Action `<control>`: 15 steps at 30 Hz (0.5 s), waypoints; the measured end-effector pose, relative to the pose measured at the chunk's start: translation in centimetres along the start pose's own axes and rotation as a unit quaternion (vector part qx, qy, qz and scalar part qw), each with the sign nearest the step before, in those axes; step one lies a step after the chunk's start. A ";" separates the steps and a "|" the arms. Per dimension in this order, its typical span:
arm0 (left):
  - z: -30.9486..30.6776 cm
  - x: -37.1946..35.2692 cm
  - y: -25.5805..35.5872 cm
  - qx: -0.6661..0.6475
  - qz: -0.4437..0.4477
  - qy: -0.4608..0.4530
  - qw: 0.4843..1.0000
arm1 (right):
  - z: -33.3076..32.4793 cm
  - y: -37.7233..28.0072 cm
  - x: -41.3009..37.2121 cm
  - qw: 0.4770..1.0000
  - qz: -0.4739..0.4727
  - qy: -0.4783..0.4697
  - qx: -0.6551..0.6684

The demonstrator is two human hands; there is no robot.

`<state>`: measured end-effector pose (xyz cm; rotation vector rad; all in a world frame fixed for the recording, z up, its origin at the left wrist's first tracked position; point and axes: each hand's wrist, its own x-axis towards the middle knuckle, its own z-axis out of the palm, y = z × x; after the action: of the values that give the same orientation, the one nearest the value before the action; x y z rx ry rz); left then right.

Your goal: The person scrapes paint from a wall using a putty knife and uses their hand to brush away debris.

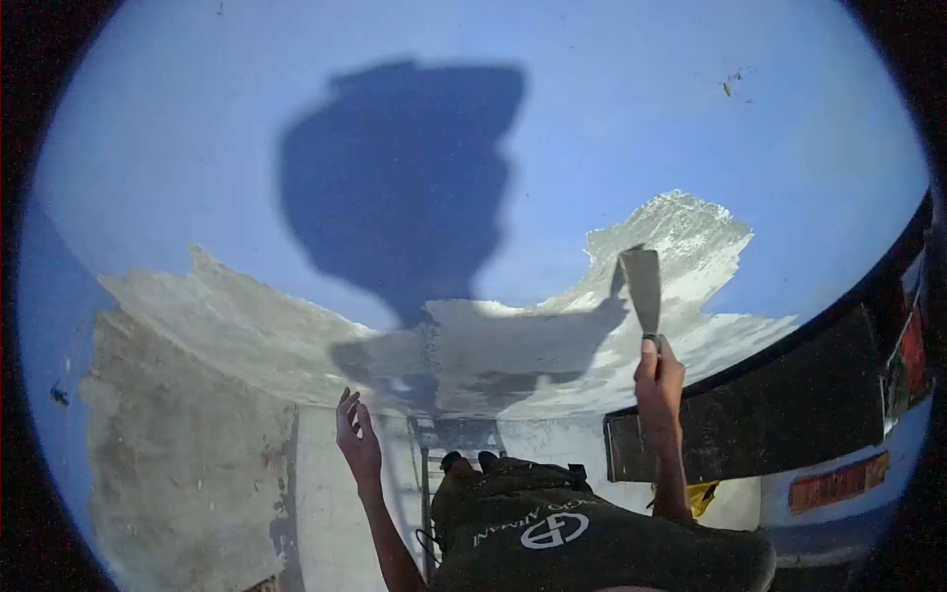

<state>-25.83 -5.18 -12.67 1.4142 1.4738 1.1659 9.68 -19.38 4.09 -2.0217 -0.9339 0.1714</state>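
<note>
My right hand (661, 380) is closed round the handle of a putty knife (644, 286), its wide metal blade pointing up. The blade overlaps a scraped, whitish patch (681, 232) on the blue wall (612, 109). My left hand (358, 434) is raised at the lower left with nothing in it, the fingers apart and bent a little. Behind both hands runs a band of bare grey and white plaster (513, 345) with a ragged upper edge against the blue paint.
A ladder (431, 469) shows below, by my feet. To the right is a long dark panel (750, 405), with a yellow object (701, 496) under it. A reddish slatted piece (838, 483) sits lower right. My shadow (404, 178) falls on the wall.
</note>
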 end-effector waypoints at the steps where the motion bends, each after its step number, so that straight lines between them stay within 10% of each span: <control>1: -0.7 0.4 -0.1 0.011 -0.003 -0.004 1.000 | -0.4 0.1 -0.5 0.999 0.050 -0.002 0.008; 15: 0.5 1.9 -3.0 0.045 0.106 -0.174 0.978 | 0.8 -0.6 -0.9 0.998 -0.016 0.001 0.066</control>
<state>-26.38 -3.12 -15.61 1.7703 1.1635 0.9224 8.35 -19.30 3.87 -1.8848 -0.9283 0.2080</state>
